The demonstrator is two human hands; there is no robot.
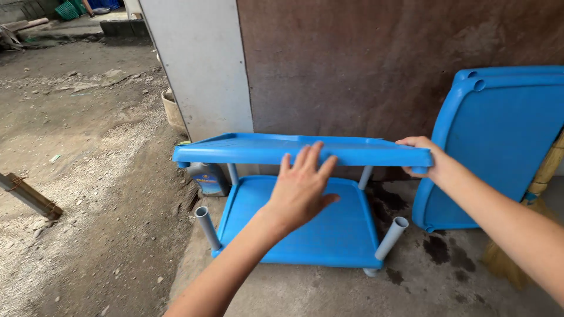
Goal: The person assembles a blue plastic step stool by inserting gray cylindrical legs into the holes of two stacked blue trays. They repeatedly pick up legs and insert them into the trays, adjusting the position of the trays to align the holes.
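Blue plastic fills the middle of the view: a lower shelf tray point(305, 226) lies flat on the concrete floor point(329, 293) with grey tube legs rising from its corners, two of them open-topped at the near side, one grey tube point(207, 226) at about 8 o'clock of the tray and another grey tube point(392, 236) at about 4 o'clock. Above it an upper shelf tray point(247, 148) is held level over the rear legs. The left hand point(301, 188) lies with fingers spread and flat against the near front rim of that upper tray, pressing rather than clasping. The right hand point(422, 155) grips the tray's right end at 3 o'clock, fingers curled over the top edge. A third blue tray point(499, 135) leans upright against the brown wall point(364, 64) at 2 o'clock, with a straw broom point(537, 194) beside it at the right edge. A small blue jug point(207, 178) stands on the ground under the upper tray's left corner, near 9 o'clock.
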